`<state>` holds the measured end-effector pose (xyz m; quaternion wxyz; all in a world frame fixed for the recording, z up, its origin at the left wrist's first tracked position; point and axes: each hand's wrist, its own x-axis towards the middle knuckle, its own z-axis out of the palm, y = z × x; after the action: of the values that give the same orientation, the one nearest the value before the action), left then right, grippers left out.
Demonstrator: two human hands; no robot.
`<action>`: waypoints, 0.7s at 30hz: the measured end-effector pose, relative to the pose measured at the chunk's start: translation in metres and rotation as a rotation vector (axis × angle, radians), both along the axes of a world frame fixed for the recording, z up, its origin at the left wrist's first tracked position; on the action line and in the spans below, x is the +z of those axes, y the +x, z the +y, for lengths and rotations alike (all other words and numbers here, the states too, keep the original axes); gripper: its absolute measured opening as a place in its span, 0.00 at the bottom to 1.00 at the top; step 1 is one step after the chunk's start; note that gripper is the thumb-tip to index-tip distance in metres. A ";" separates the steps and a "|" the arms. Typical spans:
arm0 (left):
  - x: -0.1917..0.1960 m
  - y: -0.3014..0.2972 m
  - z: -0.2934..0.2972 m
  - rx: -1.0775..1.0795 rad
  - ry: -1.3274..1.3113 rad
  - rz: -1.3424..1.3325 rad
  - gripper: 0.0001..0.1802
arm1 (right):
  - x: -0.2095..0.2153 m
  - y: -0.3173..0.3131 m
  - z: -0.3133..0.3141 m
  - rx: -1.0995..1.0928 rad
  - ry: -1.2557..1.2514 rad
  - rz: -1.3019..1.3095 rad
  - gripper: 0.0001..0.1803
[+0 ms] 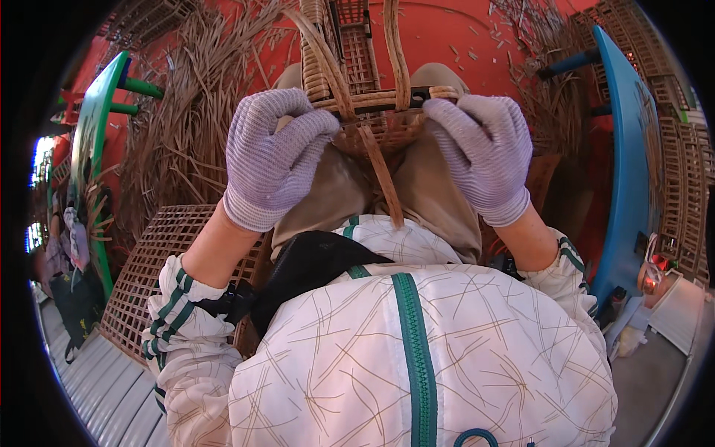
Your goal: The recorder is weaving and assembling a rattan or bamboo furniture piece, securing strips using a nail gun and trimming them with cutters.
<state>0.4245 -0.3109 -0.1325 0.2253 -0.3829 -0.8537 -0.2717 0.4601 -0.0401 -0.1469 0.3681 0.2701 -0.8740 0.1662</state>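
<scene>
A partly woven wicker frame (376,99) lies across my lap, with a dark bar along its near edge and pale strips bent up over it. My left hand (275,156), in a striped lilac knit glove, is closed in a pinch at the left end of that edge. At the right end, my right hand (484,156) in a matching glove is closed with thumb and fingers together on the edge. Between them a loose brown strip (383,175) hangs toward my jacket. What exactly lies between my fingertips is partly hidden.
Loose dry strips (194,112) heap on the red floor to the left, with more at the back right. An open-weave panel (160,257) leans beside my left arm. A green board (97,141) stands at left, a blue board (629,164) at right, with stacked woven panels (681,156) beyond.
</scene>
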 end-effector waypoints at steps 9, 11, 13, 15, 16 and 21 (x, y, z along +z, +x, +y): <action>0.000 0.002 -0.003 -0.007 -0.002 0.011 0.12 | 0.026 -0.005 -0.010 0.102 -0.194 -0.166 0.19; 0.002 0.003 -0.003 -0.016 0.013 0.033 0.11 | 0.047 -0.015 -0.012 0.104 -0.225 -0.173 0.18; 0.006 0.004 -0.003 -0.005 -0.001 0.050 0.11 | 0.055 -0.035 -0.008 0.238 -0.248 -0.157 0.20; 0.013 0.005 -0.001 0.006 -0.016 0.067 0.11 | 0.064 -0.049 -0.001 0.277 -0.052 -0.192 0.22; 0.018 0.006 0.001 -0.005 -0.024 0.123 0.11 | 0.066 -0.056 0.000 0.315 0.138 -0.231 0.24; 0.043 0.007 0.022 -0.058 -0.009 0.274 0.12 | 0.059 -0.094 -0.001 0.383 0.428 -0.054 0.22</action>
<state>0.4319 -0.2892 -0.0897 0.3302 -0.4420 -0.8046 -0.2197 0.3665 -0.0411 -0.0877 0.2412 0.4972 -0.8318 0.0517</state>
